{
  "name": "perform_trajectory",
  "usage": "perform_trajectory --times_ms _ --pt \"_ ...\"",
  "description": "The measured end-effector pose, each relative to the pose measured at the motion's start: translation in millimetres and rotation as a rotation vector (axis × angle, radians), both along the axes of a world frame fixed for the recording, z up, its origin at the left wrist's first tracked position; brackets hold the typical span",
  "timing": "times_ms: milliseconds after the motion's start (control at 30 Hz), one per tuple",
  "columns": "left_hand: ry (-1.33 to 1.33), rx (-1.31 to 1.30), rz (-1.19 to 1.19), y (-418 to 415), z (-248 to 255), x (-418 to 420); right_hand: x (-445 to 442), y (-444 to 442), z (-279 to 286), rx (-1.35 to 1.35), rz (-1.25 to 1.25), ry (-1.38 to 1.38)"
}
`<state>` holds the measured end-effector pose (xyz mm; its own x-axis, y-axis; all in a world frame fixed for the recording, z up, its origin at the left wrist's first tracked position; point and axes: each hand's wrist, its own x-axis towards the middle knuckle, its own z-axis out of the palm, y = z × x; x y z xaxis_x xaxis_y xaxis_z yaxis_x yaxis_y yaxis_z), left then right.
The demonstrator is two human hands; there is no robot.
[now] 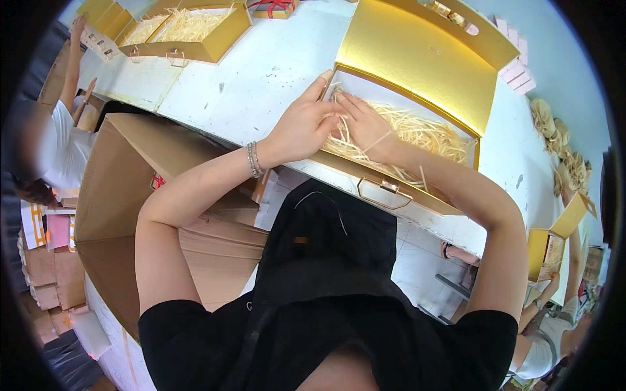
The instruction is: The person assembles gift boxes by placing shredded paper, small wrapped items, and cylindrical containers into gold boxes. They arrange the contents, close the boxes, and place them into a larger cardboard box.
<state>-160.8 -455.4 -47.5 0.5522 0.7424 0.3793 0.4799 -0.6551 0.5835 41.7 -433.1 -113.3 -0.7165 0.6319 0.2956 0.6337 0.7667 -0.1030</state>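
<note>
A gold gift box (408, 193) with a metal handle on its front lies on the white table, its gold lid (415, 73) folded back. Pale shredded filler (430, 132) covers the inside. My left hand (305, 124), with bracelets at the wrist, is at the box's left end, its thumb and fingers spread over the edge and the filler. Beside it my right hand (364, 122) lies palm down on the filler, fingers pointing to the left corner. Both hands touch or nearly touch each other. Whether fingers pinch any strands cannot be made out.
Two open gold boxes with filler (195, 24) stand at the upper left, near a ribboned box (274, 9). An open cardboard carton (122, 195) is at my left. Co-workers are at both sides; one at the right handles a small gold box (538, 251). Filler bundles (543, 117) lie along the right.
</note>
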Motion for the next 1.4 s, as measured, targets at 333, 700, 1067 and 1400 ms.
perform_trajectory --times_ms 333,700,1067,1400 --pt "0.012 -0.186 0.019 -1 -4 14 48 -42 141 -1.172 -0.211 0.715" --pt "0.01 0.073 0.349 149 -9 64 100 -53 75 -2.077 -0.224 1.266" --pt "0.488 -0.218 0.854 349 -14 -22 176 -67 102 -1.507 -0.058 -0.209" --pt "-0.138 -0.271 0.026 76 102 63 131 -74 166 -0.886 -0.382 0.918"
